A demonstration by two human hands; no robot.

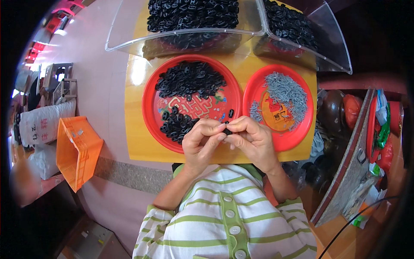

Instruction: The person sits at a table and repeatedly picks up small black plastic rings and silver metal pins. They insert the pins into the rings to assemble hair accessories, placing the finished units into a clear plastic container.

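Left grip (201,142): thumb and forefinger pinched together on a small black plastic piece (227,129). Right grip (253,140): fingertips pressed in from the other side, closed on the same piece; the two sets of tips all but meet. Piece mostly covered by the fingers, its finer shape hard to tell. Both hands bare, over the near right part of a large round red plastic tray (148,86).

Just beyond the grips, one loose black oblong piece (231,113) lies inside the tray. Left of the left grip, close by: a smaller heap of chunky black pieces (177,124). Farther out, beyond the grips and to the left: a wider heap of flat black pieces (189,77), same tray. Gold maze-like pattern on the tray floor shows between heaps.

Right of the right grip and slightly beyond: a smaller round red plastic tray (297,142) with a bank of slim grey screw-like pieces (286,95), plus a small cluster (255,112) on its left side. Both trays rest on a yellow counter (142,153).

Farthest beyond the grips: two clear plastic bins of black pieces. Well left, an orange plastic crate (71,155).
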